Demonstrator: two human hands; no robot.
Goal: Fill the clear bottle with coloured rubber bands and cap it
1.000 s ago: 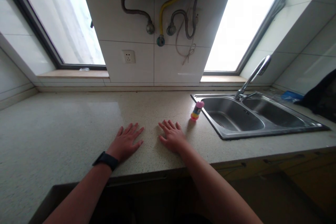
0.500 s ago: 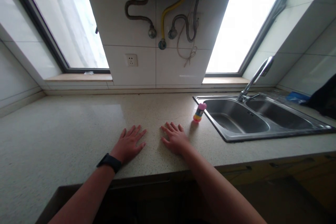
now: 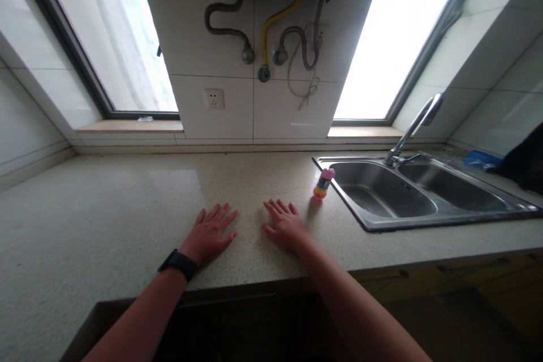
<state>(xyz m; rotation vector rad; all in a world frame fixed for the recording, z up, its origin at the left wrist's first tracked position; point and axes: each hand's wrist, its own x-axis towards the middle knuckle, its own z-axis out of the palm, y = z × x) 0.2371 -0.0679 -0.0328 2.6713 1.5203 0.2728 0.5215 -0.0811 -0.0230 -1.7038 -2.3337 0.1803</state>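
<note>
My left hand (image 3: 211, 235) lies palm down on the speckled pale countertop (image 3: 127, 209), fingers spread, holding nothing. A dark watch band (image 3: 178, 264) circles that wrist. Across a small gap, my right hand (image 3: 286, 225) rests flat on the same surface with its fingers apart and nothing in it. Nearest to it, a little to the right and farther back, stands a small bottle (image 3: 323, 184) with a pink cap, a dark and yellow label and a pink base. The bottle and my right hand do not touch.
A double-bowl steel sink (image 3: 369, 223) with a chrome faucet (image 3: 413, 130) is set into the counter at the right. Blue plastic (image 3: 481, 159) and a dark cloth-like item (image 3: 524, 158) lie beyond it. A wall socket (image 3: 214, 99) and a yellow pipe (image 3: 266, 39) are on the tiled wall.
The whole view has shifted very slightly. Both hands stay flat on the countertop, and the right hand's fingers look a little closer together. The bottle stands in the same place.
</note>
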